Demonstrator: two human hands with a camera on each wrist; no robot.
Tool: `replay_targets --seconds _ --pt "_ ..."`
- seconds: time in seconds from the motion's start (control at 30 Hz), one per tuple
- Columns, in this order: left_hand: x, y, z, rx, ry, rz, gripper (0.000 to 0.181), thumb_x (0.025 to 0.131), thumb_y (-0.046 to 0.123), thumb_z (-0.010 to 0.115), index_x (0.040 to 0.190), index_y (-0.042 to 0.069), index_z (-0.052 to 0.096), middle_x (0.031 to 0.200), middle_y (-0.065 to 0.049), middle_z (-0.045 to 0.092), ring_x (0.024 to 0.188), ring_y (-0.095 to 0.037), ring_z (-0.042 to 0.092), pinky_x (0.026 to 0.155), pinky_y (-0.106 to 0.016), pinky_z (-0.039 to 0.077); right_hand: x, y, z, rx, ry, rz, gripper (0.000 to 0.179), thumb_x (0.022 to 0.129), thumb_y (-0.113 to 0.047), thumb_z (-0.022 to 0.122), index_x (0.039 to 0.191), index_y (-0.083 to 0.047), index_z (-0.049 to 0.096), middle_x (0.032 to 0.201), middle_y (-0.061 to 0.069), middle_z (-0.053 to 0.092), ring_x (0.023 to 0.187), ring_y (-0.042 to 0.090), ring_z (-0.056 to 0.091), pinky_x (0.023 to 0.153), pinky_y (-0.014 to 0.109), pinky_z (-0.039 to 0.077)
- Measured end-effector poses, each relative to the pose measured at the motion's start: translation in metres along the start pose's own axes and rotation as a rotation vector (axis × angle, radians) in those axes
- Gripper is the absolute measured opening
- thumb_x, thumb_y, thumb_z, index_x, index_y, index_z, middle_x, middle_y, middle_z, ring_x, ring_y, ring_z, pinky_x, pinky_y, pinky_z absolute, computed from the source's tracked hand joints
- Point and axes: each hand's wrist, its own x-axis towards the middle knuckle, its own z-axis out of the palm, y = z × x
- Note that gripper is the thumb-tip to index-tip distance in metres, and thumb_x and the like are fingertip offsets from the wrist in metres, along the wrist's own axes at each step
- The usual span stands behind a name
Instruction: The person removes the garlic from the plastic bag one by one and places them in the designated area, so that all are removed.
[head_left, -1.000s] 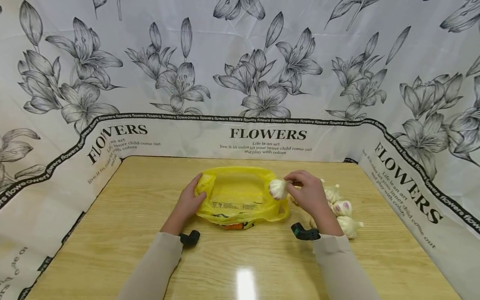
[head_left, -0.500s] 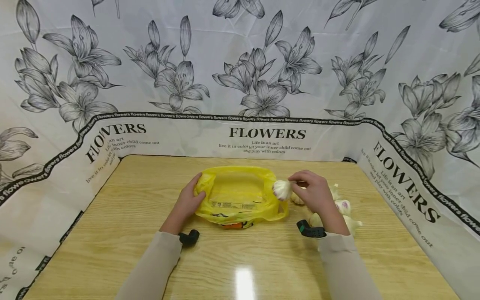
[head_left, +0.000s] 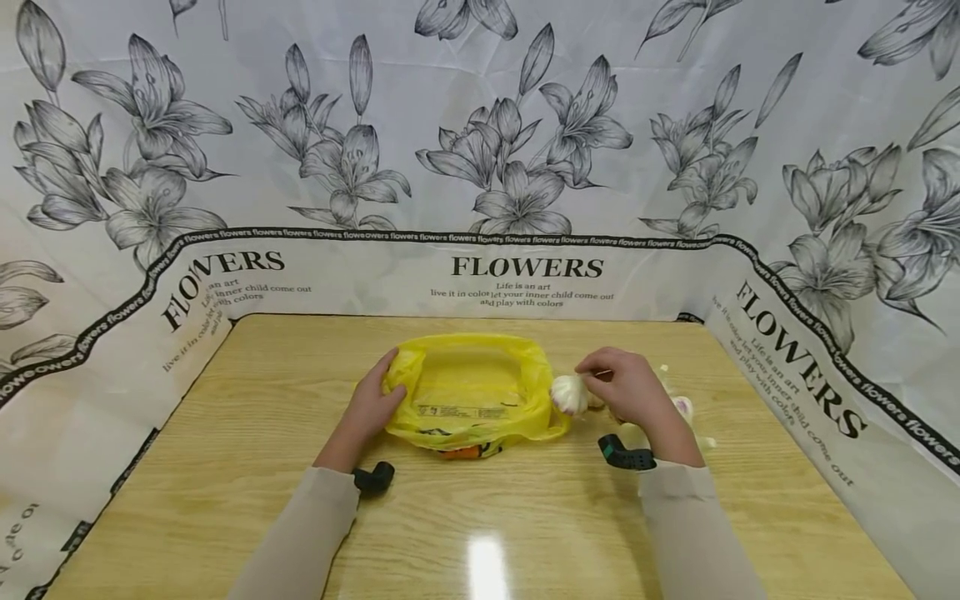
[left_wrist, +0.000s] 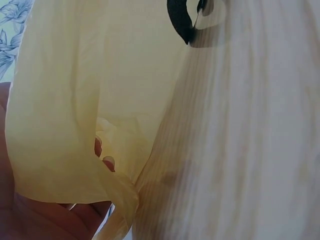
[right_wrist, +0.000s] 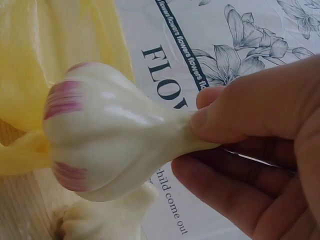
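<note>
A yellow plastic bag [head_left: 537, 404] lies on the table with its mouth spread wide. My left hand [head_left: 372, 407] grips its left rim; in the left wrist view the film hides part of the fingers [left_wrist: 107, 164]. By its stem, a white garlic bulb [head_left: 569, 395] with purple streaks is pinched between the thumb and fingers of my right hand [head_left: 634, 393]. That bulb is just outside the bag's right side; whether they touch I cannot tell. In the right wrist view another garlic bulb [right_wrist: 105, 220] sits below the held one.
More garlic bulbs [head_left: 684, 408] lie on the wooden table [head_left: 247, 492] to the right, partly hidden behind my right hand and forearm. A white flower-printed cloth [head_left: 352, 283] stands around the back and sides of the table.
My right hand has moved a little right and downward with the garlic bulb, away from the bag's right rim. My left hand keeps its hold on the bag.
</note>
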Motion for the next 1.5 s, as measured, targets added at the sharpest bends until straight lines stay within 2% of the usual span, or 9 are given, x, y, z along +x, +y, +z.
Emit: replay_targets --seconds 0.2,0.43,0.63,1.07,1.5 --pt "0.0 -0.001 0.0 -0.001 -0.005 0.005 0.069 0.093 0.018 0.051 0.156 0.022 0.021 0.158 -0.012 0.03 0.137 -0.031 0.039 0.11 -0.05 0.036 -0.002 0.003 -0.007 -0.027 -0.046 0.019 0.02 0.092 -0.009 0.059 0.107 -0.006 0.073 0.111 0.011 0.068 0.095 0.03 0.068 0.082 0.046 0.056" --pt "-0.001 -0.003 -0.001 0.004 0.002 -0.019 0.069 0.094 0.02 0.051 0.156 0.024 0.021 0.158 -0.01 0.029 0.142 -0.031 0.034 0.113 -0.051 0.033 0.0 0.007 -0.012 -0.055 -0.084 0.063 0.022 0.09 -0.007 0.059 0.107 -0.004 0.073 0.111 0.014 0.069 0.097 0.029 0.066 0.083 0.046 0.055" --pt "-0.001 -0.004 0.0 0.004 -0.003 -0.005 0.069 0.094 0.019 0.051 0.156 0.025 0.021 0.159 -0.011 0.029 0.142 -0.031 0.034 0.112 -0.052 0.034 -0.001 0.011 -0.015 -0.087 -0.122 0.085 0.021 0.09 -0.007 0.06 0.106 -0.004 0.074 0.111 0.016 0.069 0.097 0.029 0.066 0.081 0.045 0.055" --pt "-0.001 -0.003 0.001 0.005 -0.006 -0.003 0.068 0.094 0.02 0.051 0.156 0.024 0.022 0.158 -0.01 0.03 0.141 -0.03 0.036 0.112 -0.05 0.035 -0.005 0.014 -0.019 -0.074 -0.201 0.139 0.02 0.091 -0.005 0.059 0.106 -0.004 0.073 0.107 0.015 0.07 0.097 0.028 0.065 0.08 0.043 0.054" --pt "-0.001 -0.002 0.003 -0.006 -0.014 -0.007 0.069 0.093 0.02 0.051 0.156 0.025 0.022 0.158 -0.01 0.03 0.138 -0.03 0.038 0.111 -0.05 0.036 -0.004 0.02 -0.016 -0.142 -0.21 0.087 0.022 0.078 0.004 0.059 0.091 -0.004 0.075 0.09 0.008 0.073 0.084 0.022 0.064 0.071 0.035 0.051"
